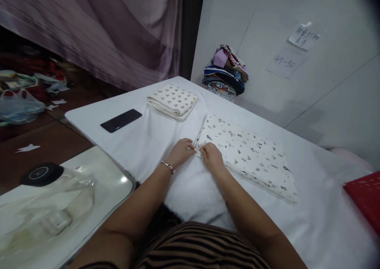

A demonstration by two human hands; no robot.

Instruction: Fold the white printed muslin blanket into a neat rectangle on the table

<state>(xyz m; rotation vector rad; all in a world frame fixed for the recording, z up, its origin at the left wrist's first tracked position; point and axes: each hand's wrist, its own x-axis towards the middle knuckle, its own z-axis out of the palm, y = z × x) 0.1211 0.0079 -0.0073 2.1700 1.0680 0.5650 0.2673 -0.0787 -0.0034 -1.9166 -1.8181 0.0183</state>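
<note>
A white cloth (pixel 249 150) printed with small grey and brown motifs lies folded in a flat rectangle on the white-covered table. At its near left corner, my left hand (pixel 181 152) pinches the edge between thumb and fingers; a bracelet circles that wrist. Just to the right, my right hand (pixel 212 157) is closed on the same corner, its fingertips partly hidden. Beyond my hands rests a smaller, thicker folded cloth (pixel 173 100) with rows of grey motifs, which neither hand touches.
A black phone (pixel 121 120) lies on the table's left part. Left of me, a lower white surface (pixel 111 170) bears a clear plastic container with a black lid (pixel 41 174). Folded clothes (pixel 225 71) are stacked by the wall. Something red (pixel 365 197) sits at the right edge.
</note>
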